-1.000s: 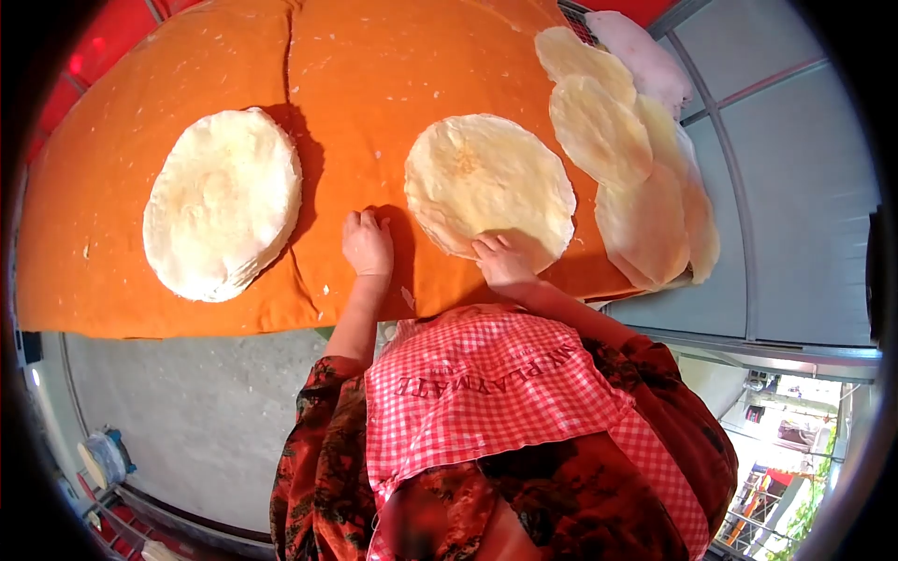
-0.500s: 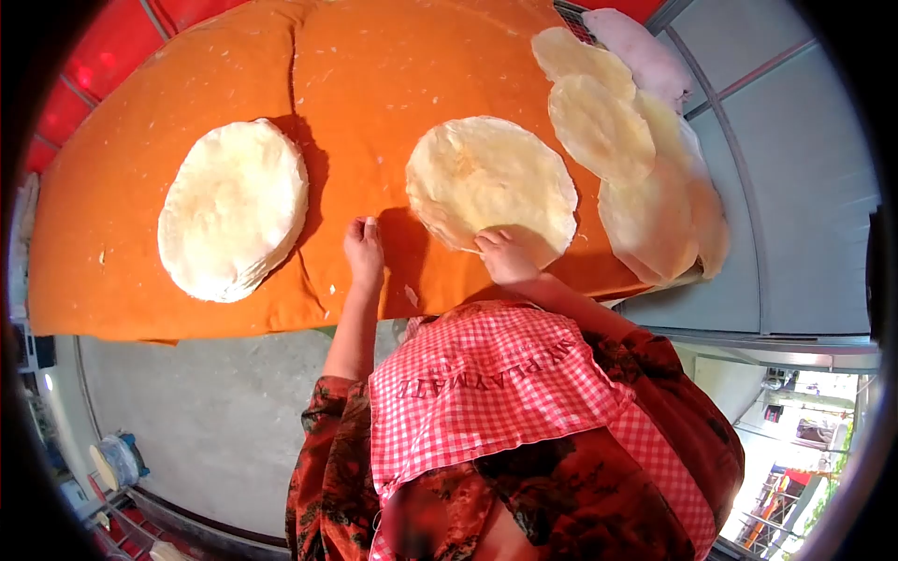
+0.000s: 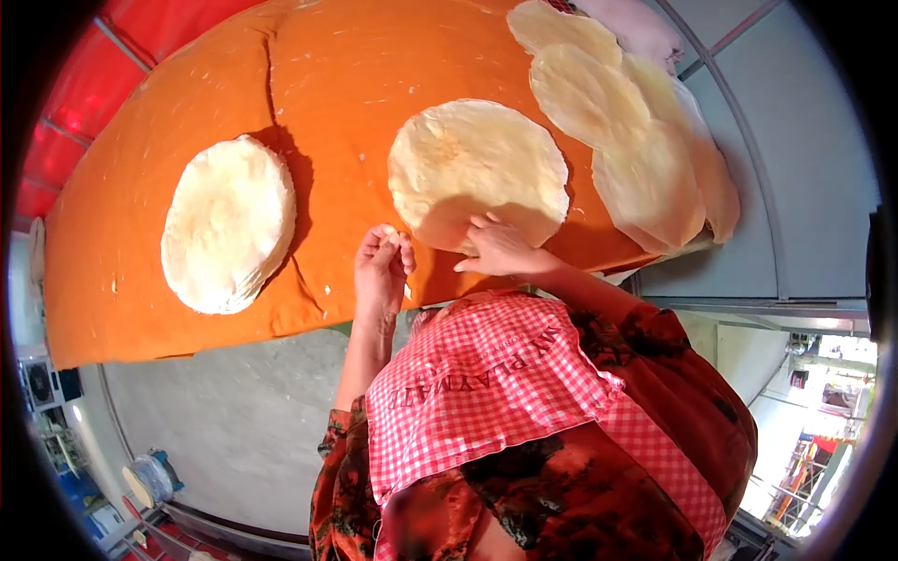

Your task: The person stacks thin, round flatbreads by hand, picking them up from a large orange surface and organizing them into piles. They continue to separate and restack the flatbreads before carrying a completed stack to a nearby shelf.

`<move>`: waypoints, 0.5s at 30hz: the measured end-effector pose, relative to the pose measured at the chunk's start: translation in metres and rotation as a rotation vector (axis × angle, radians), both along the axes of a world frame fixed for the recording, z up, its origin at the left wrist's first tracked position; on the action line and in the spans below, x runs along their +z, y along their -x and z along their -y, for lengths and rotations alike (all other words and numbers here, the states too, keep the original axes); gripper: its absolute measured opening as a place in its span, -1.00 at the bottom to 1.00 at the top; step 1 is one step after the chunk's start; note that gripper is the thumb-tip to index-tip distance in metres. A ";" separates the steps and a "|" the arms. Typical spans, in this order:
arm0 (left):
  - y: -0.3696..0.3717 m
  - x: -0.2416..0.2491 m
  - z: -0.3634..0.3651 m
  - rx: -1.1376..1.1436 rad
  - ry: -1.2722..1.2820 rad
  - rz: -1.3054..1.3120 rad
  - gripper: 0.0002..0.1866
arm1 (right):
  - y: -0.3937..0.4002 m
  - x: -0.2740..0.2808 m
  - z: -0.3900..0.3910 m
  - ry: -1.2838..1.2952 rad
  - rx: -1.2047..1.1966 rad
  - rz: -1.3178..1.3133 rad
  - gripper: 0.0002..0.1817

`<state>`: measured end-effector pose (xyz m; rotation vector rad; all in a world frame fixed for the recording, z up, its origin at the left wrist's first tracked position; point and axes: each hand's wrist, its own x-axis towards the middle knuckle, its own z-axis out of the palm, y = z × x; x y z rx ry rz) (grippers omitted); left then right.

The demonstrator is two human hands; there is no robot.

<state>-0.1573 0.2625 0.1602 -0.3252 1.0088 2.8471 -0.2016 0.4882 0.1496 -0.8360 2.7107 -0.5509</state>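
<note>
My right hand [image 3: 502,248] lies at the near edge of a round, thin flatbread [image 3: 477,159], its fingers spread and touching the sheet. My left hand [image 3: 382,266] is raised just left of that flatbread, thumb and fingertips pinched together. Something small and pale may be between them, but I cannot make it out. Further left sits a thick stack of pale round flatbreads [image 3: 229,224], with layered edges showing on its near side.
Several overlapping thin flatbreads [image 3: 645,178] lie at the table's right end, beside a pale bundle [image 3: 636,28]. An orange cloth [image 3: 346,103] with scattered flakes covers the table. Grey panels [image 3: 786,140] stand to the right.
My right hand has gone from pinching the flatbread's near edge to spread fingers. My left hand has turned, with more of its fingers showing. The view has shifted slightly.
</note>
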 end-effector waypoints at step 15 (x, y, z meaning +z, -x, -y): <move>-0.051 -0.042 0.036 0.366 2.307 -0.288 -0.72 | -0.014 -0.032 -0.003 0.102 0.002 -0.212 -0.45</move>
